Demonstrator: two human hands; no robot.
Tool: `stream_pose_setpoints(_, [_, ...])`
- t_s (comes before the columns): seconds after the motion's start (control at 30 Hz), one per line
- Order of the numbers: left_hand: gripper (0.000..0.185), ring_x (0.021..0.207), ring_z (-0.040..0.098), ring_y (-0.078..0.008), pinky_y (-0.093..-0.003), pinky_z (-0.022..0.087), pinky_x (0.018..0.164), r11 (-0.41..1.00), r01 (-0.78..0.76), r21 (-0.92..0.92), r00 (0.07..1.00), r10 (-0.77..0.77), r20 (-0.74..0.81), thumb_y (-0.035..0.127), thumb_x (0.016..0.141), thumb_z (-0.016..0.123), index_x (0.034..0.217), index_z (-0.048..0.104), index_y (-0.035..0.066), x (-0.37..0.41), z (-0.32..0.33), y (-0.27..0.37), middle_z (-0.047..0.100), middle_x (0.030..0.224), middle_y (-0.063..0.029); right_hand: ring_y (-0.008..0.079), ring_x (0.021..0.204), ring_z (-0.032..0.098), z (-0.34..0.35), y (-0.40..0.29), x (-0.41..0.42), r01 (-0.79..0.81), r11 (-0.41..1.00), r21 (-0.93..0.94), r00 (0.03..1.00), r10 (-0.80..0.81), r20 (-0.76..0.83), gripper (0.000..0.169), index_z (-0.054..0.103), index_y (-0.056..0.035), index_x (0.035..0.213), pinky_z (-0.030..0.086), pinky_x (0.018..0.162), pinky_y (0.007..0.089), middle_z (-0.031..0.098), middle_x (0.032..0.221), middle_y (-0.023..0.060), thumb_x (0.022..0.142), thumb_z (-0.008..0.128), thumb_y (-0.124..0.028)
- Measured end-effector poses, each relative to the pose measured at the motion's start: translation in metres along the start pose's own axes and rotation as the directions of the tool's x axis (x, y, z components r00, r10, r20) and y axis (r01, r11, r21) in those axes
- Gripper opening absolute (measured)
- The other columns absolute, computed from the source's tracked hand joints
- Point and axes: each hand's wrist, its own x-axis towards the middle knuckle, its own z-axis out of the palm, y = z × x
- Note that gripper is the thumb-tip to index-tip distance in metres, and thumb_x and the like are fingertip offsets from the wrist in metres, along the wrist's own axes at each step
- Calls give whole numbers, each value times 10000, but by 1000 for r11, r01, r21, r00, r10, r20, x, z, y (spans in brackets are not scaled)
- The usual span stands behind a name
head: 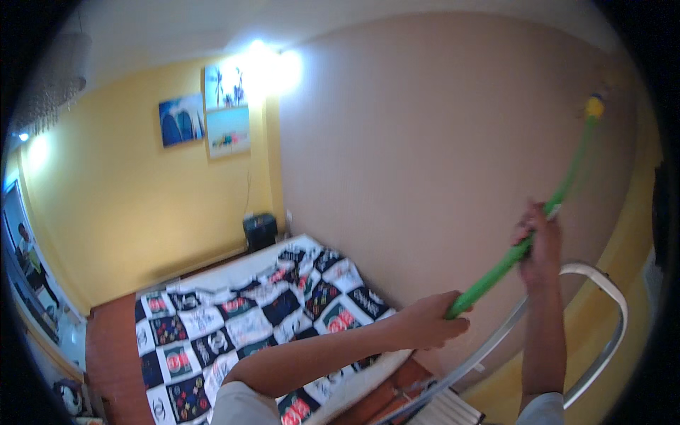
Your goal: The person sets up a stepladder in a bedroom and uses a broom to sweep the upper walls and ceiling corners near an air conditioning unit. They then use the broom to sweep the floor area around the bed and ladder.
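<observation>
A long green pole [491, 276] slants up to the right across the view. My left hand [438, 321] is closed round its lower end. Further up, my right hand [539, 244] grips the same pole. Its far end bears a yellow and blue fitting [594, 108], held close to the brownish-pink wall [425, 149] at the upper right; whether it touches the wall I cannot tell. What lies beyond that fitting is blurred.
Below is a bed with a black-and-white patterned cover [228, 329]. A curved pale metal rail [619, 319] rises near my right forearm. A black bin [260, 231] stands at the far corner. Pictures [181, 121] hang on the yellow wall. A person [34, 265] is beyond the doorway.
</observation>
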Motion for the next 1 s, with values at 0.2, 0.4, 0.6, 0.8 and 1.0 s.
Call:
stream_pose_setpoints(0.2, [331, 522, 390, -45, -219, 316, 478, 980, 69, 186, 919, 10, -394, 369, 755, 618, 801, 566, 45, -6, -81, 8, 416, 575, 52, 215, 647, 556, 6, -12, 20, 317, 535, -783, 948, -147, 283, 367, 472, -51, 957, 457, 589, 345, 549, 770, 104, 752, 614, -320])
stream_pose_setpoints(0.4, [344, 457, 323, -48, -219, 224, 374, 988, 135, 71, 813, -70, -578, 398, 727, 632, 772, 566, 63, -3, -153, 0, 379, 554, 48, 310, 773, 551, -92, -47, 6, 64, -619, -783, 920, -268, 287, 411, 518, -23, 978, 378, 767, 430, 572, 851, 177, 751, 567, -362])
stream_pose_setpoints(0.6, [212, 327, 298, -34, -196, 240, 283, 986, -88, -139, 708, -36, -706, 275, 747, 639, 673, 501, 132, 63, -294, 44, 394, 504, 63, 301, 656, 556, -83, -61, 4, 147, -568, -810, 982, -12, 186, 373, 576, -37, 809, 389, 672, 422, 575, 644, 159, 760, 523, -403])
stream_pose_setpoints(0.8, [262, 330, 286, -94, -261, 216, 299, 801, -596, -53, 379, 223, -898, 184, 720, 642, 558, 438, 165, 123, -479, 95, 351, 439, 27, 281, 578, 554, -85, -42, 13, 157, -632, -759, 961, -80, 265, 384, 591, -51, 707, 404, 635, 409, 577, 603, 134, 758, 500, -420])
stream_pose_setpoints(1.0, [154, 389, 387, -109, -256, 322, 342, 683, -721, -117, 111, -52, -992, 84, 725, 581, 649, 447, 95, 113, -528, 22, 410, 509, 1, 253, 498, 527, -83, -40, 12, 168, -686, -708, 913, -164, 375, 319, 564, -63, 612, 395, 551, 377, 521, 497, 95, 701, 569, -369])
